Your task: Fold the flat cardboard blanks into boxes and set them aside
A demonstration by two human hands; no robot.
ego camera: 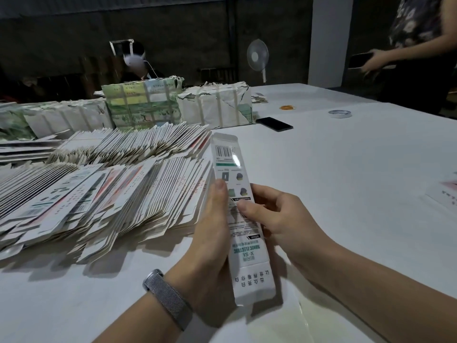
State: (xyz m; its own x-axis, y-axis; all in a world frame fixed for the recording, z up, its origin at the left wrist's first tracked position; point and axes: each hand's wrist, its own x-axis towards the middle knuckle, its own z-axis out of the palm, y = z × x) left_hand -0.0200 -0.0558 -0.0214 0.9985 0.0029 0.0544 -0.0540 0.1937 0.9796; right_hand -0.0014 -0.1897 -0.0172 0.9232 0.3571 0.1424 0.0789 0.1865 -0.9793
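While both thumbs press its face, left hand (pixel 212 233) and right hand (pixel 269 216) grip the long white printed cardboard blank (pixel 243 219) mid-frame, seemingly to squeeze it open.

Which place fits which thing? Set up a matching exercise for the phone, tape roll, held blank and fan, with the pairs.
Things:
1. phone
2. tape roll
3. blank
4. fan

Places:
A. in both hands, left hand and right hand
B. behind the table's far edge
C. flat beside the wrapped bundles
D. far right on the table

Pairs: 1-C, 2-D, 3-A, 4-B
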